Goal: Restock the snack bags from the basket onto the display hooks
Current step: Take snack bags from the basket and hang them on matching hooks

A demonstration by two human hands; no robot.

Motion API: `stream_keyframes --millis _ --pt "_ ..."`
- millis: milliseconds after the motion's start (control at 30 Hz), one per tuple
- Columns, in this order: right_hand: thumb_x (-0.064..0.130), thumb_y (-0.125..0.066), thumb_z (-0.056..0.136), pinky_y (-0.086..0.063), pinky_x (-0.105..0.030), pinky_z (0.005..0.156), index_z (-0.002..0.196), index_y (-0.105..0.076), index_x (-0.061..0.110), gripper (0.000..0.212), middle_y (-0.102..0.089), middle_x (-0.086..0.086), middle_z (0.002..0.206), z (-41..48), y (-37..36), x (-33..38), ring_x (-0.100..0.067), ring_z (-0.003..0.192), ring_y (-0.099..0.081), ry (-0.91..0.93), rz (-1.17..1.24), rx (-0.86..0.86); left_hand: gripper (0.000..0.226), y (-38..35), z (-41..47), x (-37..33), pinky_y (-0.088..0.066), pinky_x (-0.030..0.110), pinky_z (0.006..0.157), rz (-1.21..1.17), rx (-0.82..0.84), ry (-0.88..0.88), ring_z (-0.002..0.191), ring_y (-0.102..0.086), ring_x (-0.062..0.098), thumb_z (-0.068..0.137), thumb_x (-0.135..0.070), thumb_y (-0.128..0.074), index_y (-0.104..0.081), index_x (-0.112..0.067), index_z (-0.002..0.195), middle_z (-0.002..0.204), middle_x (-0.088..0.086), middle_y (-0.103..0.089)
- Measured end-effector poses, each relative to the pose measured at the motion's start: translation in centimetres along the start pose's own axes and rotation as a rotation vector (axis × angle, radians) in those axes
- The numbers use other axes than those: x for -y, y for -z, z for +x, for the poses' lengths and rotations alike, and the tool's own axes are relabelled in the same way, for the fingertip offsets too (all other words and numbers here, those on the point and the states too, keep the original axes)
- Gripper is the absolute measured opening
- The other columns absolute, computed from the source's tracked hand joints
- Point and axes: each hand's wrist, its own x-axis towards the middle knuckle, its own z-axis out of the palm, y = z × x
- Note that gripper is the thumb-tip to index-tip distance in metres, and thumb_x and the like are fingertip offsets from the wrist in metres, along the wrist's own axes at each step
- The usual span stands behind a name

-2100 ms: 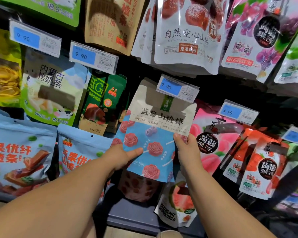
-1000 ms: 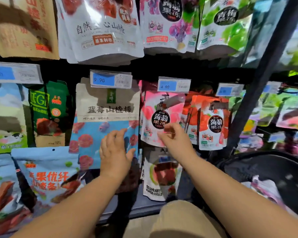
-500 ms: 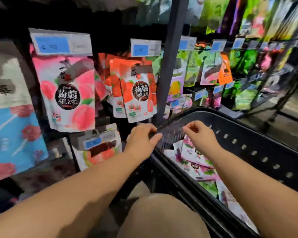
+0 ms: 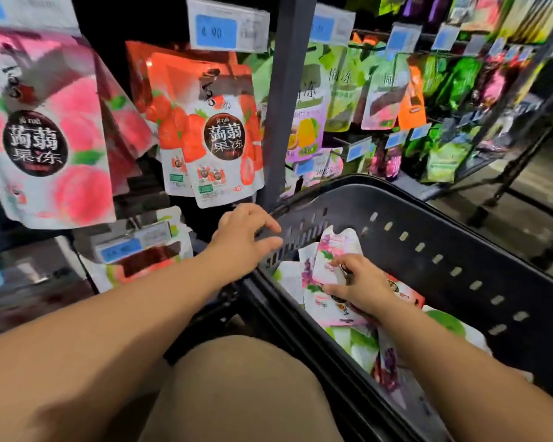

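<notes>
Right hand (image 4: 361,287) down in black basket (image 4: 444,247), thumb and fingers pinching white-purple snack bag (image 4: 337,250) on top of the pile. Left hand (image 4: 241,239) over basket rim, fingers loosely spread, holding nothing. Red pouches (image 4: 217,135) hang above.

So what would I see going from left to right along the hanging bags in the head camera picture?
Pink peach bag → red strawberry bag → dark post → bag with yellow fruit → orange bag → dark green bag.
</notes>
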Motion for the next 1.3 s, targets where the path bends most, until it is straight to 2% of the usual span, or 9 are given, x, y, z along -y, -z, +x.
stream_keyframes --millis 167,300,567,733,967,1067,1133,1233,1300 --pt "0.051 -0.081 0.073 -0.032 -0.043 0.115 0.139 -0.052 0.035 0.074 -0.035 0.006 0.155 -0.4 -0.4 -1.4 -0.016 0.143 -0.033 0.014 0.098 0.099 0.011 0.0 -0.2 -0.1 -0.018 0.024 0.100 -0.020 0.005 0.020 0.128 -0.032 0.021 0.092 -0.030 -0.065 -0.061 -0.035 0.102 0.117 -0.014 -0.037" --pt "0.047 -0.072 0.085 -0.029 -0.035 0.115 0.142 -0.051 0.035 0.061 -0.035 0.010 0.157 -0.3 -0.4 -1.5 -0.014 0.144 -0.031 0.019 0.005 0.078 0.012 0.1 -0.2 -0.3 -0.017 0.023 0.099 -0.022 0.009 0.023 0.128 -0.032 0.020 0.093 -0.030 -0.065 -0.062 -0.034 0.103 0.118 -0.012 -0.037" --pt "0.041 -0.049 0.101 -0.047 -0.037 0.089 0.122 -0.070 0.025 0.034 -0.070 -0.005 0.121 -0.9 2.4 0.2 -0.030 0.112 -0.060 -0.118 0.062 -0.261 0.011 0.0 -0.2 -0.6 -0.015 0.022 0.100 -0.014 0.042 0.009 0.131 -0.031 0.022 0.092 -0.032 -0.066 -0.061 -0.034 0.102 0.122 -0.010 -0.037" --pt "0.033 -0.046 0.103 -0.036 -0.030 0.072 0.123 -0.068 0.025 0.030 -0.071 -0.003 0.115 -1.3 7.6 0.7 -0.029 0.105 -0.060 -0.107 0.078 -0.516 0.019 -0.1 0.2 -0.6 -0.016 0.023 0.102 0.038 0.074 -0.010 0.133 -0.033 0.022 0.087 -0.039 -0.069 -0.056 -0.038 0.101 0.130 -0.005 -0.042" --pt "0.021 -0.054 0.101 -0.048 -0.039 0.076 0.109 -0.073 0.019 0.020 -0.071 -0.001 0.094 -2.2 12.5 3.6 -0.027 0.091 -0.061 0.152 0.118 -0.598 0.075 1.2 -0.4 -4.8 -0.034 0.038 0.105 0.282 0.100 -0.015 0.127 -0.044 0.020 0.069 -0.067 -0.069 -0.052 -0.030 0.131 0.133 -0.007 -0.053" --pt "0.024 -0.054 0.101 -0.042 -0.025 0.065 0.091 -0.070 0.032 0.020 -0.061 0.020 0.072 -2.6 13.9 5.5 -0.003 0.073 -0.055 0.270 0.243 -0.571 0.094 1.0 -0.2 -6.7 -0.038 0.036 0.108 -0.011 0.233 -0.031 0.118 -0.057 0.017 0.049 -0.082 -0.070 -0.048 -0.037 0.129 0.127 -0.017 -0.061" --pt "0.024 -0.054 0.101 -0.037 -0.018 0.061 0.083 -0.062 0.038 0.024 -0.058 0.024 0.068 -3.1 14.5 6.7 0.003 0.069 -0.053 0.319 0.260 -0.560 0.092 0.2 0.0 -7.3 -0.048 0.029 0.098 -0.338 0.392 -0.005 0.111 -0.064 0.009 0.052 -0.065 -0.084 -0.046 -0.033 0.129 0.119 -0.016 -0.068" --pt "0.026 -0.055 0.100 -0.044 -0.031 0.066 0.090 -0.069 0.032 0.018 -0.062 0.013 0.073 -3.4 14.6 7.9 -0.005 0.071 -0.055 0.342 0.286 -0.586 0.075 -0.6 0.0 -8.0 -0.059 0.030 0.082 -0.632 0.497 0.035 0.098 -0.072 0.014 0.060 -0.029 -0.092 -0.052 -0.023 0.124 0.108 -0.003 -0.075" --pt "0.026 -0.056 0.100 -0.047 -0.034 0.069 0.095 -0.072 0.025 0.017 -0.066 0.005 0.077 -3.6 14.6 8.6 -0.013 0.075 -0.057 0.340 0.339 -0.591 0.060 -0.9 0.0 -8.0 -0.059 0.041 0.087 -0.566 0.463 0.008 0.093 -0.072 0.019 0.061 -0.037 -0.089 -0.060 -0.030 0.114 0.105 0.004 -0.075"
